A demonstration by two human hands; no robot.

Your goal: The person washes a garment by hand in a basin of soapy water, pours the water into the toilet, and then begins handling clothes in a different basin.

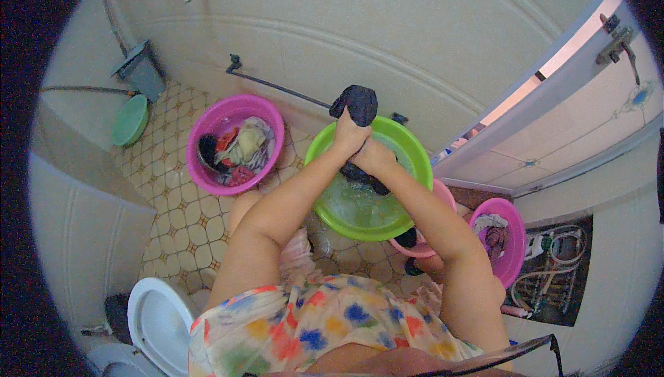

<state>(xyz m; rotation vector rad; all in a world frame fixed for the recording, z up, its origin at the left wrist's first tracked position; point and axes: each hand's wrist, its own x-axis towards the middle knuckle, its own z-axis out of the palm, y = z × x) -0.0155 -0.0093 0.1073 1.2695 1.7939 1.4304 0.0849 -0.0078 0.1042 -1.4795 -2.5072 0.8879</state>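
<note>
Both my hands grip a dark, wet-looking cloth (pixel 358 103) above a lime-green plastic basin (pixel 425 169). My left hand (pixel 354 130) is closed around its upper part, with a bunched end sticking out past the fist. Close against it, my right hand (pixel 374 156) holds the cloth lower down. The rest of the dark fabric hangs into the basin, where cloudy, sudsy water (pixel 358 211) lies. To the left, a magenta basin (pixel 279 138) holds a heap of mixed laundry (pixel 244 143), red, cream and black.
A pink basin (pixel 445 195) sits partly behind the green one, and a smaller magenta basin (pixel 519 237) with clothes stands at right. A toilet with raised lid (pixel 161 320) is lower left. A grey bin (pixel 147 76) and green bowl (pixel 130 120) are at upper left; a door (pixel 544 133) is at right.
</note>
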